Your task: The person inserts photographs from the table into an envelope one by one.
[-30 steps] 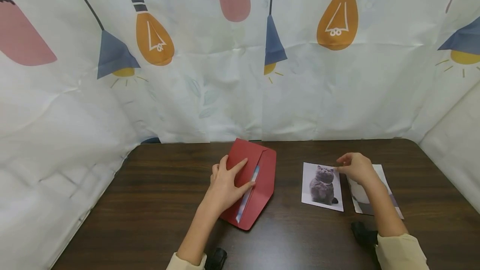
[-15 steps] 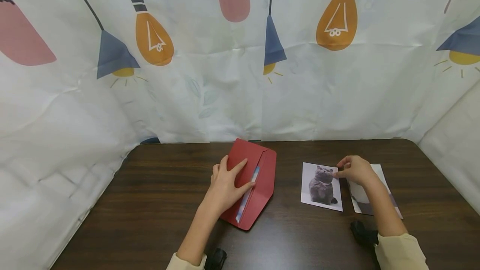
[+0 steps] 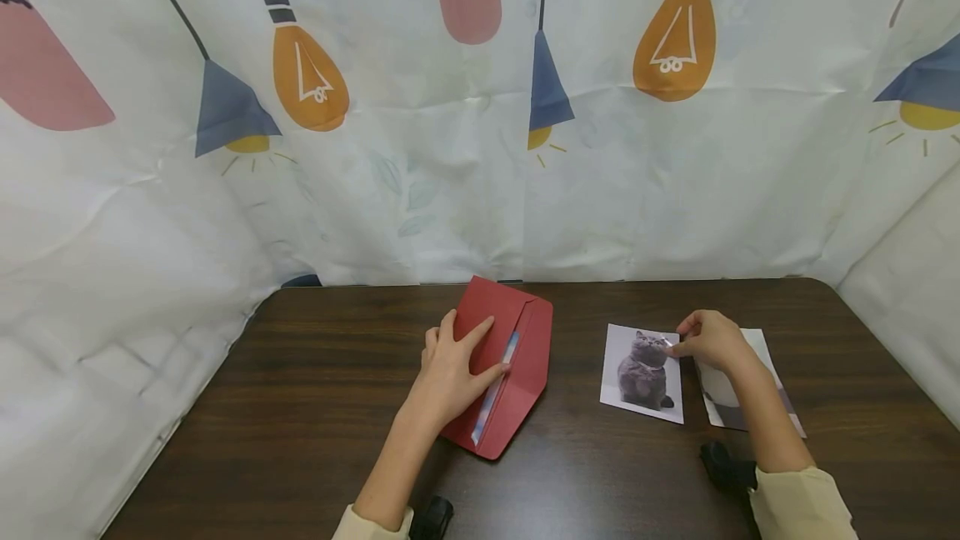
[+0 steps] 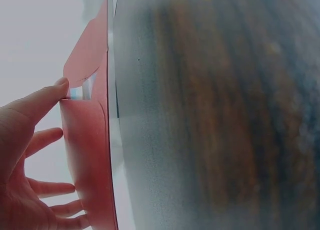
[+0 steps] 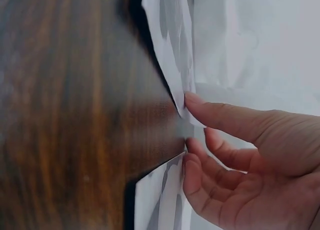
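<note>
A red envelope (image 3: 502,307) lies tilted on the table, with the edge of a bluish paper (image 3: 491,402) showing in its slot. My left hand (image 3: 447,373) rests on it, fingers spread, thumb tip (image 4: 62,81) at the slot's edge. To the right is a white cat photo (image 3: 615,357) printed with a grey cat. My right hand (image 3: 716,344) holds its right edge, the thumb (image 5: 195,100) on the printed face and curled fingers beside the edge. Partly hidden under the right hand and forearm lies a second photo (image 3: 761,348), white and grey; the fingers come close to its edge.
The dark wooden table (image 3: 315,407) carries all these things. Behind it hangs a white curtain (image 3: 465,215) printed with lamps and bulbs, meeting the table's back edge. A black wrist device (image 3: 431,517) sits at the left cuff.
My right hand has moved slightly toward the near side, its thumb farther onto the cat photo. The cat photo has shifted a little to the left. The left hand and envelope have stayed put.
</note>
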The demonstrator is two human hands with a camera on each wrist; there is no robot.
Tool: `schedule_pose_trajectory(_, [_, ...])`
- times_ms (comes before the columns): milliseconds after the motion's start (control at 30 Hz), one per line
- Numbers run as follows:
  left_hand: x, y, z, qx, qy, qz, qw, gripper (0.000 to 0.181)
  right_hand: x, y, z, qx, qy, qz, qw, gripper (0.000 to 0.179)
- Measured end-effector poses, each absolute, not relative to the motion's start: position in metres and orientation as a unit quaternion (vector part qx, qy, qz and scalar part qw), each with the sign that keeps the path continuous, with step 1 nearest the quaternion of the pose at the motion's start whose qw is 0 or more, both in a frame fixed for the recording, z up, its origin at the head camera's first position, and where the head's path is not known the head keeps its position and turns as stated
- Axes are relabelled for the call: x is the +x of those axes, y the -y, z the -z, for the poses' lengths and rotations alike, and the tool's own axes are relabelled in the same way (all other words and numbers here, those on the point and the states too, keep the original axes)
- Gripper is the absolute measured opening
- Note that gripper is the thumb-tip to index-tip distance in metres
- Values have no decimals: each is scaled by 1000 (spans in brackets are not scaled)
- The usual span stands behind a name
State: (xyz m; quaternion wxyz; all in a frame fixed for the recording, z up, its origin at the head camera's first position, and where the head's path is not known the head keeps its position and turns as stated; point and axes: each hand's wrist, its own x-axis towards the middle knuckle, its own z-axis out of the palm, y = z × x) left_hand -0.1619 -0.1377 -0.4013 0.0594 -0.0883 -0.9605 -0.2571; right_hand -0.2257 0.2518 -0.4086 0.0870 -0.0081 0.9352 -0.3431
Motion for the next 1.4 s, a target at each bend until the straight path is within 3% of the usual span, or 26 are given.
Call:
schedule_pose_trajectory(833, [-161,138,398,-88,961,253,61,73,-221,-249,398,6,-892,441,94,23])
schedule_pose_trajectory(1400, [-162,138,399,-86,961,254,62,72,-218,-250,388,-10,-882,461,96,25])
